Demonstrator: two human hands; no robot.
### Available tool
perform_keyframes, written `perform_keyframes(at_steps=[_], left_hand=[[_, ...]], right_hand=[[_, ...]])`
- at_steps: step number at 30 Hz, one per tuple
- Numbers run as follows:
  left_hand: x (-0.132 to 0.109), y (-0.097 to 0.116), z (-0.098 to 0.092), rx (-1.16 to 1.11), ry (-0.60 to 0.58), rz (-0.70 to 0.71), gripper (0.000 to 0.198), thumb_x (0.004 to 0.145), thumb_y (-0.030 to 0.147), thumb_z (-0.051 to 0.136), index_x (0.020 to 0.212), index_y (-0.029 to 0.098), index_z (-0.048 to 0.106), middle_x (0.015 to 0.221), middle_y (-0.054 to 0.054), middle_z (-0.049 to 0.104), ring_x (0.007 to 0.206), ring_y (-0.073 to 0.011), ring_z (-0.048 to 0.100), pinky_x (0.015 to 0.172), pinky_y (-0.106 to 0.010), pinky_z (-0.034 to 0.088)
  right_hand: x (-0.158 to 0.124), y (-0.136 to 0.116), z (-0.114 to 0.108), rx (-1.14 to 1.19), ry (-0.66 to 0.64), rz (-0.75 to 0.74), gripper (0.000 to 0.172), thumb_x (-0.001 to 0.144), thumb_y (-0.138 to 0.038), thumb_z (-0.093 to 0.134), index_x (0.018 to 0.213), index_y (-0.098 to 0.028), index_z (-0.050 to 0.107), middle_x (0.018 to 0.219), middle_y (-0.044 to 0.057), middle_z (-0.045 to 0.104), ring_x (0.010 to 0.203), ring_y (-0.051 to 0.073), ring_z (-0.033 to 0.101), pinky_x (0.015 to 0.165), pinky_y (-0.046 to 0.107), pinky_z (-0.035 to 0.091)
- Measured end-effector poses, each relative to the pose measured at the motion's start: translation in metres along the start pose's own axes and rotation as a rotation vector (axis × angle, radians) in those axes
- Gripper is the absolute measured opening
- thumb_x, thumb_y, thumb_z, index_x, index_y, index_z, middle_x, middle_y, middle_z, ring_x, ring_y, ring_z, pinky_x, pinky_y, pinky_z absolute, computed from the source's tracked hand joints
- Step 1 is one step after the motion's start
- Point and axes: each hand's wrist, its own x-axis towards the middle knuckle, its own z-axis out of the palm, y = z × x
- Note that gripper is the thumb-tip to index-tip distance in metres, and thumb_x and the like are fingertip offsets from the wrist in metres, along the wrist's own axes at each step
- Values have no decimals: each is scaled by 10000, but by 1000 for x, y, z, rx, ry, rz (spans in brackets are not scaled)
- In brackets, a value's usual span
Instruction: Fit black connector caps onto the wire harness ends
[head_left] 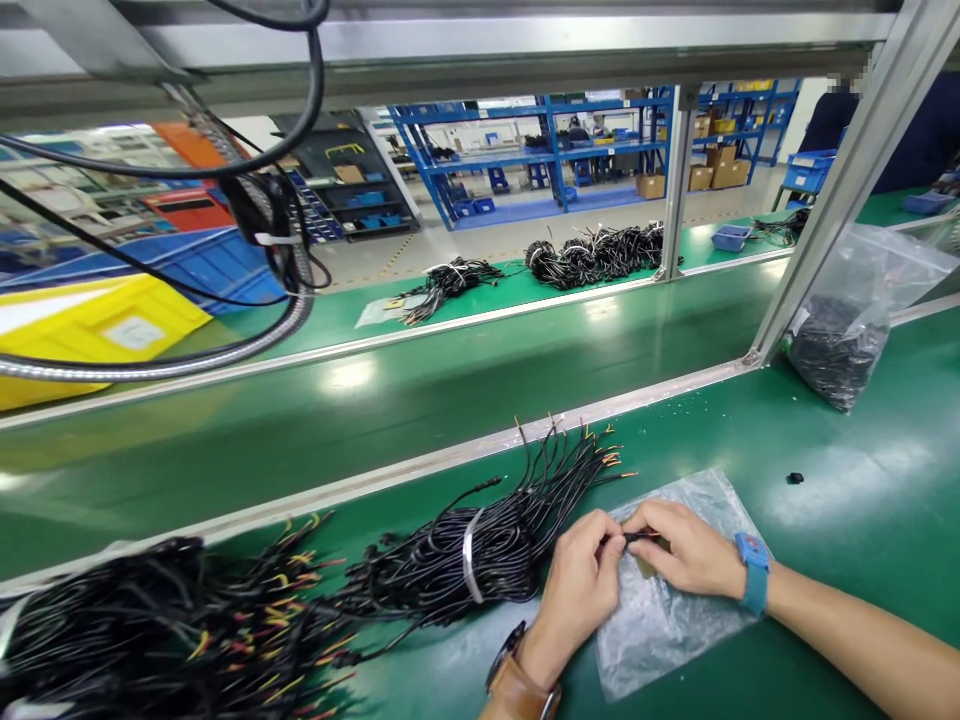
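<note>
Toward the lower right of the frame, over a plastic bag (645, 645) on the desk (847, 520), my left hand (581, 570) and right hand (686, 550) meet, the fingers of both pinching a dark wire (639, 536). I judge the step in hand to be fine work on it; the next move seems to need a steady grip from both sides. My hands hide its ends. A yellowish patch (645, 568) beneath is unclear, and the cable pile (150, 620), lower left, is cut off.
</note>
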Motion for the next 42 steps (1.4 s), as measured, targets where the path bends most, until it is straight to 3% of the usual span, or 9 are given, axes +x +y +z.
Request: perform_keyframes(at_steps=[6,9,12,18,21,24,28,32,42], left_hand=[[-5,18,-7,413,122,325,271,934,207,505,666,209,547,733,-64,638,783,-218,589,722,-361,431],[-1,18,-8,684,230,281,169,932,204,561,792,196,655,1088,-121,711,1106,-309,585,911,-455,422],[4,6,-7,850,242,193,174,947,174,533,939,183,707,1252,-143,678,1206,-351,538,945,-495,393],[7,-11,-5,832,234,194,267,953,116,487,1105,189,693,1173,-112,714,1194,-343,531,943,-499,350],[7,-2,-6,777,256,215,227,975,114,477,1059,178,678,1044,-96,724,1148,-307,558,936,-461,354],[6,8,-7,707,227,287,180,1005,170,484,1041,175,660,924,-71,702,992,-243,601,887,-393,386],[2,11,-5,676,74,302,191,1021,187,454,991,193,643,847,-32,664,763,-185,583,708,-336,380],[-1,6,-3,669,-38,227,234,1027,205,424,908,215,625,818,-19,643,681,-167,570,644,-325,375],[2,7,-1,677,-96,177,243,973,169,453,777,209,592,739,-36,651,665,-184,598,595,-325,348]], right_hand=[[1,-3,-16,42,133,-113,298,1052,-401,434,1192,-195,598,951,76,664,884,231,599,785,372,482],[6,0,-27,-60,269,-71,281,1071,-348,387,1149,-201,614,924,80,664,862,231,607,762,365,486],[10,5,-49,-349,353,22,194,1049,-296,456,1062,-205,626,913,86,676,863,244,607,794,382,481],[-16,19,-112,-918,222,594,154,979,-305,585,906,-176,629,891,128,687,888,293,649,741,374,470],[-38,32,-132,-937,161,850,242,915,-404,667,947,-164,646,973,150,687,891,305,678,686,351,459],[-54,50,-143,-832,76,970,250,866,-387,708,948,-156,664,994,166,692,842,301,695,657,341,439],[-60,65,-150,-744,21,948,66,795,-167,705,842,-180,661,817,91,706,786,263,690,633,302,413],[-54,63,-151,-690,2,851,139,775,-53,622,773,-192,634,791,62,704,765,231,665,660,289,420],[-19,27,-122,-424,197,405,230,999,-308,443,920,-221,641,916,58,718,838,234,655,775,343,481]])
